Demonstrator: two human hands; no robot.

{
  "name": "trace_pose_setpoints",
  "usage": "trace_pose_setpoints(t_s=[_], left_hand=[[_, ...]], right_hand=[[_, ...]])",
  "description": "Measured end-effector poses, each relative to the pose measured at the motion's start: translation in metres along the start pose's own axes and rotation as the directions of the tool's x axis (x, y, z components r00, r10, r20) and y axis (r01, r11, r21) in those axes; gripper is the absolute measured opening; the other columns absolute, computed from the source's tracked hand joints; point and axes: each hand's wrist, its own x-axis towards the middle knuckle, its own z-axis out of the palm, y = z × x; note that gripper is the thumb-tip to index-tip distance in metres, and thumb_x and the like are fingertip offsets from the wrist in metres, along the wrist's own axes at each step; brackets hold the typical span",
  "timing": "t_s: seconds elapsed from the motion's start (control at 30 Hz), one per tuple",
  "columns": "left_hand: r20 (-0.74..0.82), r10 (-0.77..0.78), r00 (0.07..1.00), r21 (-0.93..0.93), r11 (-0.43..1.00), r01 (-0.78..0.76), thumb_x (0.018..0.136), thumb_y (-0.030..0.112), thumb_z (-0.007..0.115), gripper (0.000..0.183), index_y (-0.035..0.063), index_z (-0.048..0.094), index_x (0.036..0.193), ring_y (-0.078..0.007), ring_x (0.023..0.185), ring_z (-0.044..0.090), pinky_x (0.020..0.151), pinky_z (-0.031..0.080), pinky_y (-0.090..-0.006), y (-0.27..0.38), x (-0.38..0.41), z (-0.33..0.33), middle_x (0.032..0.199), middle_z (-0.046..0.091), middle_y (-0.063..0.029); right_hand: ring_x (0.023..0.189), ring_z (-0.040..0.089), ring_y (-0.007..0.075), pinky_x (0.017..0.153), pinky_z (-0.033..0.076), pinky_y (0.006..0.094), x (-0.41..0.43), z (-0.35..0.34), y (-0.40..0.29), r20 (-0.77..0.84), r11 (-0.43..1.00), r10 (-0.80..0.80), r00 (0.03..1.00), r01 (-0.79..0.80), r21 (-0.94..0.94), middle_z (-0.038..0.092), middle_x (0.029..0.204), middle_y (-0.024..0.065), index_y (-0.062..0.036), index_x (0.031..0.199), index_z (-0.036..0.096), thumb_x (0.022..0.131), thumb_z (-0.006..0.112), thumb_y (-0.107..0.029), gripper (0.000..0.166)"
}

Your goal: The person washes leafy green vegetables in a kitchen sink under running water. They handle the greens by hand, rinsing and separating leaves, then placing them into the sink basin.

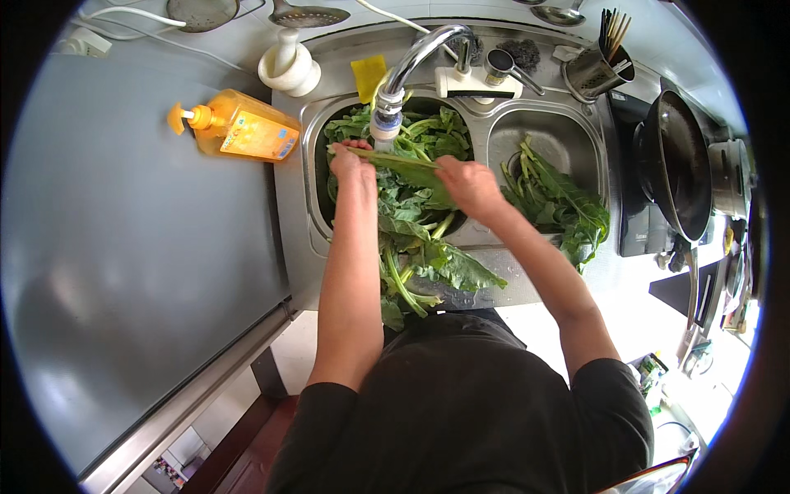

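Observation:
A long green leaf (410, 171) is stretched between my hands under the tap. My left hand (352, 159) is closed on its stalk end, just below the filter nozzle of the chrome faucet (426, 46). My right hand (467, 184) grips the leaf farther to the right. Leafy greens (404, 207) fill the left sink basin (315, 204) beneath and spill over its front rim. More leafy greens (549, 191) lie in the right sink basin (577, 126), some hanging over its front edge. Whether water is running is hard to tell.
An orange pump bottle (250, 126) lies at the left of the sink. Behind stand a stone mortar with pestle (288, 65), a yellow cloth (369, 75) and a metal utensil holder (595, 74). A dark wok (682, 163) is on the stove at the right.

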Motion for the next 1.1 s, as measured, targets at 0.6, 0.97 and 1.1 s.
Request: trace_pose_setpoints(t_s=[0.6, 0.97, 1.1], left_hand=[[0.498, -0.057, 0.865, 0.718, -0.531, -0.449, 0.069, 0.028, 0.072, 0.037, -0.0021, 0.062, 0.089, -0.0263, 0.079, 0.060, 0.070, 0.046, -0.0363, 0.021, -0.072, -0.057, 0.090, 0.058, -0.0169], [0.494, -0.077, 0.866, 0.620, -0.668, -0.412, 0.077, 0.023, 0.067, 0.027, 0.0037, 0.064, 0.095, -0.0280, 0.091, 0.058, 0.081, 0.046, -0.0415, 0.011, -0.071, -0.049, 0.090, 0.062, -0.0140], [0.583, 0.028, 0.812, 0.722, -0.476, -0.502, 0.077, 0.017, 0.066, 0.019, 0.0030, 0.062, 0.090, -0.0237, 0.080, 0.059, 0.071, 0.047, -0.0354, 0.019, -0.082, -0.052, 0.083, 0.057, -0.0115]], right_hand=[[0.102, 0.049, 0.0331, 0.085, 0.041, 0.0410, -0.092, -0.073, 0.143, -0.256, 0.858, 0.309, 0.916, -0.384, -0.340, 0.052, 0.109, 0.0165, -0.0035, 0.106, 0.056, 0.075, 0.061, -0.014, 0.033], [0.085, 0.059, 0.0337, 0.074, 0.047, 0.0426, 0.054, 0.091, 0.036, 0.190, 0.940, 0.341, 0.921, -0.336, -0.063, 0.060, 0.091, 0.0196, -0.0056, 0.095, 0.058, 0.081, 0.053, -0.022, 0.022], [0.079, 0.060, 0.0345, 0.070, 0.048, 0.0442, 0.050, 0.066, 0.033, 0.006, 0.960, 0.247, 0.969, -0.244, -0.138, 0.062, 0.080, 0.0175, -0.0058, 0.085, 0.059, 0.082, 0.051, -0.027, 0.023]])
